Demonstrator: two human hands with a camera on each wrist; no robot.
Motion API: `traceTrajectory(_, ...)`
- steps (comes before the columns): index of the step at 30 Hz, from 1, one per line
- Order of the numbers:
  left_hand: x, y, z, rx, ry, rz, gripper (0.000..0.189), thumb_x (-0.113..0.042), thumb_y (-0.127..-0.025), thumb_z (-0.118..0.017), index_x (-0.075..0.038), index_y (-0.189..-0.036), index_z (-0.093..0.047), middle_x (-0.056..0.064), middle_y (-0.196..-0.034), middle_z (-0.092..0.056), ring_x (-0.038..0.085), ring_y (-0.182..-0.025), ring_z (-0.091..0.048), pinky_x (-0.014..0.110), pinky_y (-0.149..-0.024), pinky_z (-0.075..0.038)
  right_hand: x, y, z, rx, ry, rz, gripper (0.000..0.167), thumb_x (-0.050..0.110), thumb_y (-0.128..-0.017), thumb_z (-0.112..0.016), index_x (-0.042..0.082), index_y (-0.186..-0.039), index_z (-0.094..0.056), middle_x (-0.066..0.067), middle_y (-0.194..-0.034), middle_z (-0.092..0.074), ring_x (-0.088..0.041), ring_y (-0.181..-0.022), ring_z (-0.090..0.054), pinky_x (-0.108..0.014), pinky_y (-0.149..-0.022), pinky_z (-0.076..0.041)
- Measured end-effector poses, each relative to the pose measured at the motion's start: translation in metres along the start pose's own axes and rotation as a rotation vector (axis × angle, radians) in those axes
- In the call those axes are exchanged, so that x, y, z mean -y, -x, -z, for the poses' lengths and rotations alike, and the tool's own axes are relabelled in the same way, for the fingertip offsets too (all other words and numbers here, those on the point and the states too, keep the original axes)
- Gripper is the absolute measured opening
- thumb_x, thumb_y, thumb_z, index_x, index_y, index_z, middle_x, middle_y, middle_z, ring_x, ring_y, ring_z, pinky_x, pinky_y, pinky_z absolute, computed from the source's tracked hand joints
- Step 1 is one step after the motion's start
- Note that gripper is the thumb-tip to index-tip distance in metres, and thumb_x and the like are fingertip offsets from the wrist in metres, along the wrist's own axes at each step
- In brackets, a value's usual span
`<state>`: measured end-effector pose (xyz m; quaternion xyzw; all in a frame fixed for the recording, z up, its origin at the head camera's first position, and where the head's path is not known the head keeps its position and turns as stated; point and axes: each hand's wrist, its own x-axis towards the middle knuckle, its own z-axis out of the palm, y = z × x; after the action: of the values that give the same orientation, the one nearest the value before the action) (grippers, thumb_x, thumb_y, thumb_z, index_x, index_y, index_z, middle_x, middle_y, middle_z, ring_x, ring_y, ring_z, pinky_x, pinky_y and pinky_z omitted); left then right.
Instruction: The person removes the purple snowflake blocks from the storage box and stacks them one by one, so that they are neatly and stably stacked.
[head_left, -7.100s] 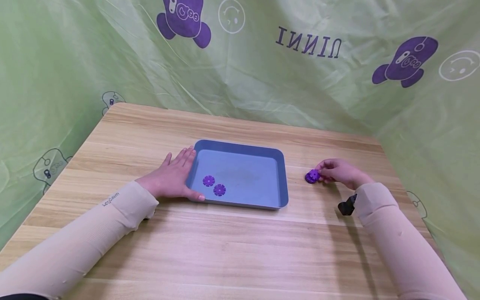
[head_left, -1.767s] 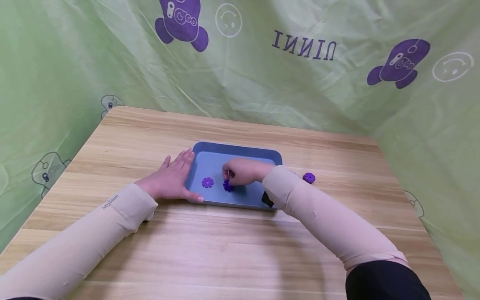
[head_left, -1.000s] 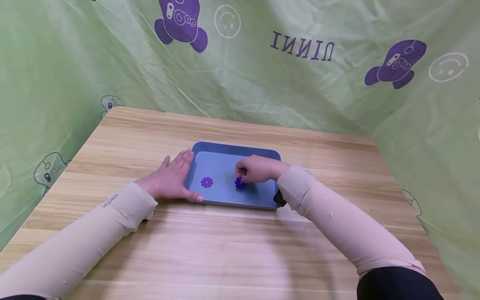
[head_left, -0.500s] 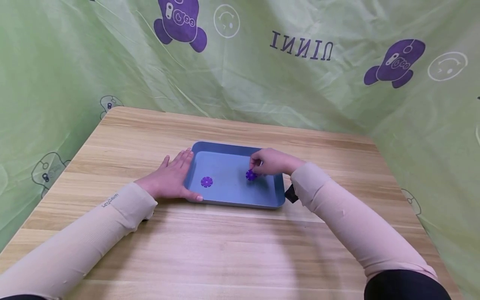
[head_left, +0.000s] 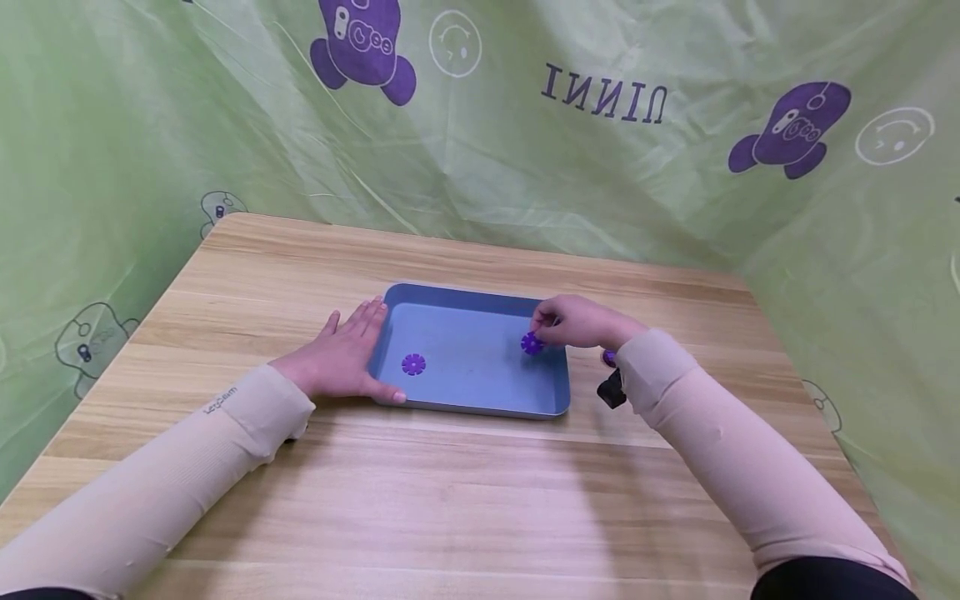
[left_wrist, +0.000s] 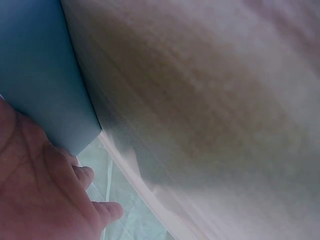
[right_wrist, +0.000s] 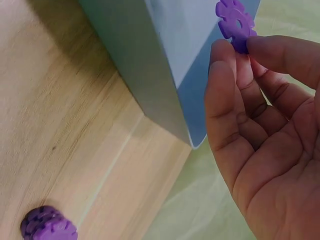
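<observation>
Between thumb and fingertips, my right hand [head_left: 581, 322] pinches a purple plastic snowflake disc [head_left: 532, 343], notched at the rim with a hole in its middle. It is held over the right end of a blue rectangular tray [head_left: 480, 407]; the right wrist view also shows the disc [right_wrist: 236, 22] raised near the tray wall [right_wrist: 170, 95]. My left hand [head_left: 339, 354] rests along the tray's left side, fingers straight and thumb at the front corner. A second snowflake disc [head_left: 413, 364] lies flat in the tray's left part.
Right of the tray, a small stack of purple snowflake discs [right_wrist: 50, 225] stands on the wooden table [head_left: 450, 500]; in the head view the right wrist mostly covers it. A black wrist camera [head_left: 612, 390] hangs under the right sleeve. Green printed cloth [head_left: 487, 167] surrounds the table.
Two discs lay in the tray at first, and my right hand was at the stack. Lately it has carried one disc rightward from the tray's left part. My left hand has stayed in place.
</observation>
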<state>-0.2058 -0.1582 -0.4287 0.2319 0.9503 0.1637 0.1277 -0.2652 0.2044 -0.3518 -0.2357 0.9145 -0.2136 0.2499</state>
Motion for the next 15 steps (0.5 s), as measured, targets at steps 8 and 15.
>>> traceTrajectory(8, 0.001, 0.001, -0.001, -0.003, 0.011, -0.002, 0.145, -0.079, -0.073, -0.074, 0.012, -0.160, 0.000, 0.028, -0.169, 0.004, 0.044, -0.156, 0.002, 0.070, -0.119, 0.001, -0.011, 0.007, 0.006, -0.024, -0.012, -0.010, 0.007, 0.003, -0.100, -0.060, 0.000, -0.099, -0.067, -0.008, -0.093, -0.069, -0.026, -0.086, -0.068, -0.043, -0.080, -0.059)
traceTrajectory(15, 0.001, 0.001, -0.001, -0.008, 0.006, -0.004, 0.145, -0.080, -0.073, -0.074, 0.011, -0.160, -0.002, 0.027, -0.169, 0.003, 0.042, -0.156, 0.002, 0.069, -0.119, 0.000, -0.029, 0.021, 0.013, -0.073, -0.115, -0.049, 0.012, 0.001, -0.101, -0.056, -0.005, -0.103, -0.066, -0.011, -0.095, -0.072, -0.035, -0.093, -0.068, -0.044, -0.082, -0.059)
